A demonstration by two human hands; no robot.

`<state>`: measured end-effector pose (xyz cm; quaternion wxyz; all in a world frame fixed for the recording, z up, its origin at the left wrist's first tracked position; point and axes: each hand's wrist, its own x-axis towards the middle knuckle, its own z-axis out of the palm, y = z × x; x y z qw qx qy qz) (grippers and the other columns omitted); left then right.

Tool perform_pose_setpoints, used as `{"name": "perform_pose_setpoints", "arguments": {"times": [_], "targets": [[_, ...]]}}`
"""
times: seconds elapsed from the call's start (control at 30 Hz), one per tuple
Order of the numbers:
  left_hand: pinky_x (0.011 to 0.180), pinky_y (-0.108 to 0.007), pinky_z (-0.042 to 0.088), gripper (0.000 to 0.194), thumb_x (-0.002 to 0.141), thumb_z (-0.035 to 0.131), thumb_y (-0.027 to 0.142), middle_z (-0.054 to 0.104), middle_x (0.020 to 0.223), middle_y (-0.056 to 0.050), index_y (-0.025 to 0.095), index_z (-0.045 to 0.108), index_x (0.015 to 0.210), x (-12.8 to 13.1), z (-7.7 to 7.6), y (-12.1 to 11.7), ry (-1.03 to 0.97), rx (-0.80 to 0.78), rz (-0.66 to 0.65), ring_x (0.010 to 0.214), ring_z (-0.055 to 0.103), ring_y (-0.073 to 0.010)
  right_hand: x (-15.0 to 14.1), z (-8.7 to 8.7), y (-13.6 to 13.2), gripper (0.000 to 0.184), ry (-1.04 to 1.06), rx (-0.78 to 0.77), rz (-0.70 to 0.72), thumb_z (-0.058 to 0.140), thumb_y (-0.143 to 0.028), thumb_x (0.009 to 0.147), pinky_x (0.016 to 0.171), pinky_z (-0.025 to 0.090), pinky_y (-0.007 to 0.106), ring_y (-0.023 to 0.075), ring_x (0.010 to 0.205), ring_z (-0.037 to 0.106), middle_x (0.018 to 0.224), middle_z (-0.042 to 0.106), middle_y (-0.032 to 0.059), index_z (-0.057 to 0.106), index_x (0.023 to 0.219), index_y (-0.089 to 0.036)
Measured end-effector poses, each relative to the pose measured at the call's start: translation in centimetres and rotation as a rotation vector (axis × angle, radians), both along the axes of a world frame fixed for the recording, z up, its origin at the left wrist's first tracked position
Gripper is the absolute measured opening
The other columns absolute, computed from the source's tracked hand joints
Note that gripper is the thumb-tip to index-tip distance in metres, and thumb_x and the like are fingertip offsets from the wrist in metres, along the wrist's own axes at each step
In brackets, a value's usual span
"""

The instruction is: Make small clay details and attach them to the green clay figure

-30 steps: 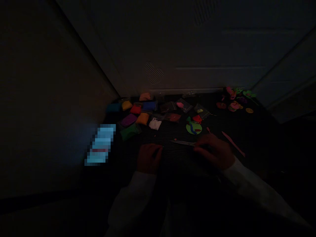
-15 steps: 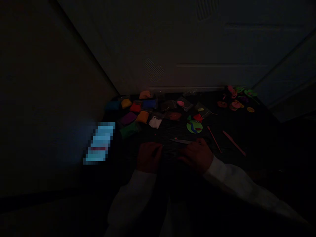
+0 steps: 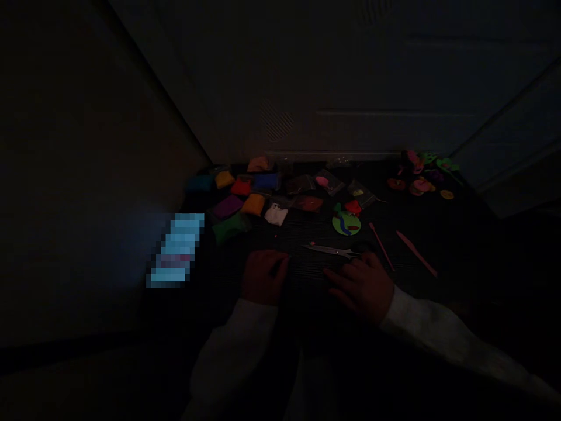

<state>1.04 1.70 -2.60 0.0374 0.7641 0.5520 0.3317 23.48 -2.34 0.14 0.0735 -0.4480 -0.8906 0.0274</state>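
Observation:
The scene is very dark. My left hand (image 3: 263, 277) rests on the dark ribbed mat (image 3: 307, 275) with its fingers curled under; whether it holds anything is hidden. My right hand (image 3: 362, 285) lies on the mat with fingers stretched forward, just below a pair of scissors (image 3: 333, 251) and not gripping them. Both arms wear white sleeves. A green clay disc (image 3: 346, 223) with blue and red bits lies beyond the scissors.
Several coloured clay packets (image 3: 239, 204) cluster at the back left, with a white one (image 3: 276, 216). Two pink modelling sticks (image 3: 415, 253) lie to the right. Small clay figures (image 3: 421, 175) stand at the back right. A lit, blurred screen (image 3: 176, 250) glows on the left.
My right hand has let go of the scissors, drawn back left and toward me, and now lies flat on the mat. The scissors stay on the mat. My left hand has barely moved.

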Motion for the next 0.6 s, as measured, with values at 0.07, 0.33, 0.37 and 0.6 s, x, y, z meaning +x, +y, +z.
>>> {"name": "perform_pose_setpoints", "arguments": {"times": [0.07, 0.33, 0.37, 0.6], "targets": [[0.072, -0.029, 0.043, 0.012, 0.071, 0.054, 0.026, 0.063, 0.076, -0.003, 0.018, 0.062, 0.076, 0.01, 0.05, 0.02, -0.006, -0.008, 0.008, 0.077, 0.053, -0.0147, -0.35, 0.09, -0.01, 0.037, -0.011, -0.003, 0.013, 0.034, -0.041, 0.083, 0.073, 0.022, 0.040, 0.0176, 0.077, 0.042, 0.082, 0.055, 0.0021, 0.044, 0.115, -0.027], [0.072, -0.029, 0.043, 0.013, 0.071, 0.053, 0.026, 0.062, 0.076, -0.003, 0.017, 0.062, 0.077, 0.05, 0.08, -0.03, -0.007, -0.006, 0.005, 0.076, 0.053, -0.0143, -0.67, 0.50, 0.20, 0.038, -0.040, -0.044, -0.003, 0.033, -0.042, 0.082, 0.074, 0.021, 0.041, 0.0193, 0.081, 0.042, 0.084, 0.053, 0.0034, 0.043, 0.115, -0.028], [0.072, -0.029, 0.043, 0.013, 0.071, 0.053, 0.026, 0.062, 0.076, -0.003, 0.017, 0.062, 0.077, 0.07, 0.08, -0.03, -0.007, -0.013, 0.006, 0.077, 0.053, -0.0145, -0.66, 0.44, 0.19, 0.038, -0.038, -0.041, 0.000, 0.033, -0.043, 0.082, 0.073, 0.021, 0.041, 0.0192, 0.080, 0.042, 0.084, 0.053, 0.0033, 0.043, 0.115, -0.028], [0.071, -0.029, 0.043, 0.013, 0.071, 0.054, 0.026, 0.062, 0.075, -0.003, 0.017, 0.062, 0.076, 0.02, 0.13, -0.02, -0.013, 0.001, 0.013, 0.076, 0.053, -0.0148, -0.76, 0.48, 0.21, 0.040, -0.040, -0.064, -0.006, 0.032, -0.043, 0.082, 0.075, 0.021, 0.042, 0.0194, 0.081, 0.041, 0.086, 0.052, 0.0040, 0.041, 0.117, -0.027]]}}
